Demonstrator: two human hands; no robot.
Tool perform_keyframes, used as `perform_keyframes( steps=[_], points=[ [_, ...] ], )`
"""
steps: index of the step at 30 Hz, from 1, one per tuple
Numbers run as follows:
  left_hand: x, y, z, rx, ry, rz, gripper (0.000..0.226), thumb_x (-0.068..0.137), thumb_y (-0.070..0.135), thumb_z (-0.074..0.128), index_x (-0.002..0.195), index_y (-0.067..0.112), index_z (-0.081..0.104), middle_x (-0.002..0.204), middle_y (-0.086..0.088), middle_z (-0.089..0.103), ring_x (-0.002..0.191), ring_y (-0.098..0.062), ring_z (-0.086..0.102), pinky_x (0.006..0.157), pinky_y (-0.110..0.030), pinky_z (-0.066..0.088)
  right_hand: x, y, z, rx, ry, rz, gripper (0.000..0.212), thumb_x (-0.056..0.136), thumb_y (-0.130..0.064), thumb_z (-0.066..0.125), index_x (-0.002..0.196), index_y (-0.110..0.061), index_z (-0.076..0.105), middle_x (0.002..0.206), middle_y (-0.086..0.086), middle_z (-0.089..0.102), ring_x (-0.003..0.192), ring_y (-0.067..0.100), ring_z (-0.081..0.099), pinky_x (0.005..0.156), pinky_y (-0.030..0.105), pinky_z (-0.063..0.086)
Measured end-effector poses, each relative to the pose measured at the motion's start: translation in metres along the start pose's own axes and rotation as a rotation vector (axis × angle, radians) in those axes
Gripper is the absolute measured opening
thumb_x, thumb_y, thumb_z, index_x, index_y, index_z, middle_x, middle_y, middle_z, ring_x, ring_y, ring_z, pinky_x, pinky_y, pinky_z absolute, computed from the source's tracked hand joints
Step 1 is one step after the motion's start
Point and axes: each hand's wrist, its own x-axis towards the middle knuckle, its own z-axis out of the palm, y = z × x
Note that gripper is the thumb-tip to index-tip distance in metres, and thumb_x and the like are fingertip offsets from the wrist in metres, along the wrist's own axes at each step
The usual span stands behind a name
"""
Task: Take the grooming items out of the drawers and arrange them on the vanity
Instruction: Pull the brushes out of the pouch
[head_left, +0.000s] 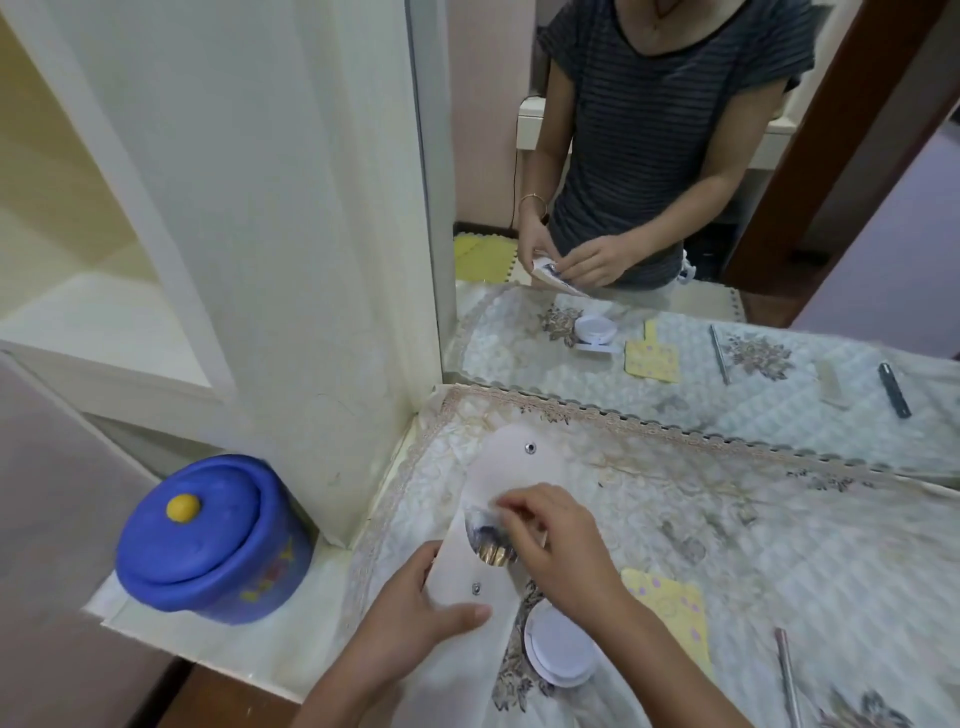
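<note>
- The right hand (550, 545) pinched at a cluster of small dark and gold metal pieces (491, 545) showing at the mouth of a pale snap pouch (504, 467). Blur hid exactly which piece the fingertips had.
- The left hand (415, 608) gripped the pouch's near end, thumb laid across it, and held it just above the vanity (779, 545).
- Several items already lay on the cloth: a white round compact (561, 654) just under the pouch, a yellow dotted card (670, 608) beside it, and a thin metal tool (787, 670) further right.
- By my reading the task was partway done, with the pouch's contents not yet laid out. No drawer was in view, so I could not tell what remained inside.
- The mirror (857, 291) closed off the far edge and a white cabinet panel (291, 260) walled the left.
- A blue lidded tub (218, 540) sat on the lower ledge beyond the cloth's lace border.
- Bare cloth lay open to the right of the hands, the likeliest room for setting things down.
</note>
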Motion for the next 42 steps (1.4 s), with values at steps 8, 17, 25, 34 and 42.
perform_keyframes(
  steps=[8,17,25,34,42],
  points=[
    [-0.004,-0.006,-0.001,0.076,0.035,0.010,0.050,0.061,0.017,0.083,0.105,0.024,0.060,0.098,0.005,0.072,0.086,0.002,0.066,0.064,-0.008,0.046,-0.016,-0.002,0.007,0.004,-0.083,-0.008,0.031,0.086,-0.025,0.047,0.104,-0.017,0.069,0.093,-0.006,0.064,0.096,0.010,0.048,0.088,0.019,0.037],
    [-0.007,-0.006,-0.005,0.212,0.005,0.028,0.047,0.063,0.016,0.081,0.101,0.033,0.059,0.092,0.015,0.071,0.083,0.008,0.063,0.067,-0.006,0.044,-0.016,0.001,0.008,0.037,-0.213,0.163,0.003,0.085,-0.025,0.061,0.084,-0.023,0.063,0.089,-0.001,0.057,0.083,0.006,0.054,0.078,0.017,0.043],
    [-0.011,-0.013,-0.009,0.202,-0.014,0.017,0.047,0.064,0.018,0.082,0.103,0.032,0.061,0.095,0.013,0.071,0.086,0.008,0.063,0.067,-0.005,0.045,-0.015,0.001,0.011,0.164,-0.302,0.188,0.027,0.075,-0.018,0.071,0.063,-0.033,0.052,0.064,-0.007,0.052,0.060,0.003,0.048,0.060,0.013,0.038],
    [-0.014,-0.022,-0.033,0.210,-0.113,-0.001,0.054,0.060,0.027,0.083,0.109,0.027,0.060,0.103,0.006,0.070,0.091,0.002,0.063,0.079,-0.014,0.048,-0.002,0.011,0.015,0.414,-0.391,0.328,0.017,0.077,-0.010,0.072,0.066,-0.019,0.063,0.064,0.003,0.055,0.062,0.016,0.050,0.061,0.030,0.044],
    [-0.016,-0.030,-0.053,0.211,-0.097,-0.040,0.064,0.046,0.041,0.081,0.106,0.025,0.062,0.099,0.002,0.071,0.084,0.003,0.064,0.074,-0.014,0.048,0.023,0.016,0.003,0.687,-0.251,0.460,0.008,0.080,-0.001,0.064,0.075,-0.007,0.066,0.069,0.009,0.061,0.056,0.012,0.055,0.053,0.018,0.046]
  ],
)
